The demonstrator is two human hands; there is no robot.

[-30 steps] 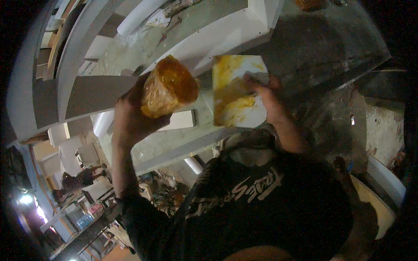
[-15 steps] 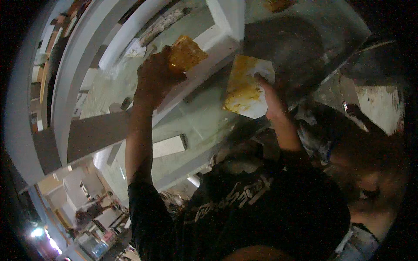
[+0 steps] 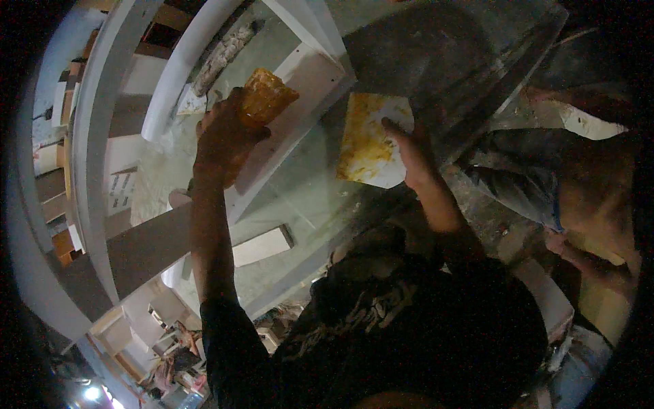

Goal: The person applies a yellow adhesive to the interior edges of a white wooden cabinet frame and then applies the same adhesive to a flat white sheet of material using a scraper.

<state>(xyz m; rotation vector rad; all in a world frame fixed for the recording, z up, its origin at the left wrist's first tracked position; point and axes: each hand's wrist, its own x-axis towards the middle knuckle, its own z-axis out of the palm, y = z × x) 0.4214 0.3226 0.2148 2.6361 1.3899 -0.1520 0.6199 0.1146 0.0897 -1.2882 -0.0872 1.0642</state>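
My left hand (image 3: 230,133) is closed around a glossy amber-orange piece (image 3: 267,95) that bends along its length and has an uneven far end. I cannot make out its exact kind. It is held against or just above a long pale board (image 3: 289,88) with raised edges; whether they touch is unclear. To the right, my right hand (image 3: 412,153) grips a white flat sheet (image 3: 373,146) smeared with yellow-brown paste, its thumb lying on top. The sheet is held over the grey-green tabletop (image 3: 300,194), apart from the board.
A short white block (image 3: 262,247) lies near my left forearm. Farther left stand white curved frames (image 3: 102,136), with a paste-crusted roll (image 3: 225,56) beyond. At the right another person (image 3: 586,184) bends close by. Boards and clutter (image 3: 163,334) fill the lower left.
The view has shifted, so board and hands sit more to the left. The amber piece has turned in my left hand and looks more curved. Both hands keep their hold.
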